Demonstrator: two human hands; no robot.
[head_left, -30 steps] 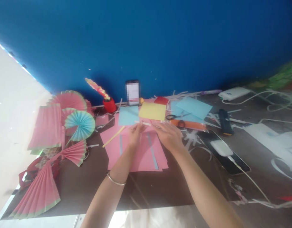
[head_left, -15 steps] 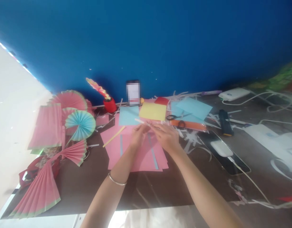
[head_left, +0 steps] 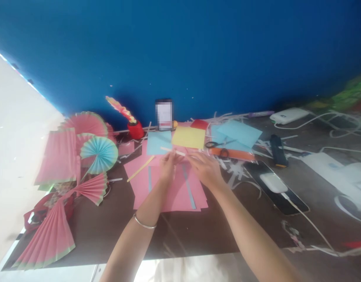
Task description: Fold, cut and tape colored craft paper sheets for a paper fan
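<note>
Over a stack of pink paper sheets (head_left: 168,196), a narrow pale paper strip (head_left: 180,153) runs between my two hands. My left hand (head_left: 168,166) pinches the strip, and one end sticks out past its fingers to the left. My right hand (head_left: 205,168) has its fingers curled together near the strip's right end. Its fingertips are blurred, but they appear closed on the strip. Below my hands, two grey-blue strips (head_left: 189,188) lie on the pink paper, and a yellow strip (head_left: 141,169) slants across its left side.
Folded pink paper fans (head_left: 51,231) and a blue pleated fan (head_left: 100,154) lie left. Behind are a propped phone (head_left: 164,114), yellow paper (head_left: 188,138) and a red pot (head_left: 136,130). Scissors (head_left: 211,145), blue sheets (head_left: 242,135), a phone (head_left: 289,201) and cables are right.
The strip has shifted slightly left, showing more of its left end. My left hand has moved a little left, widening the gap between the hands.
</note>
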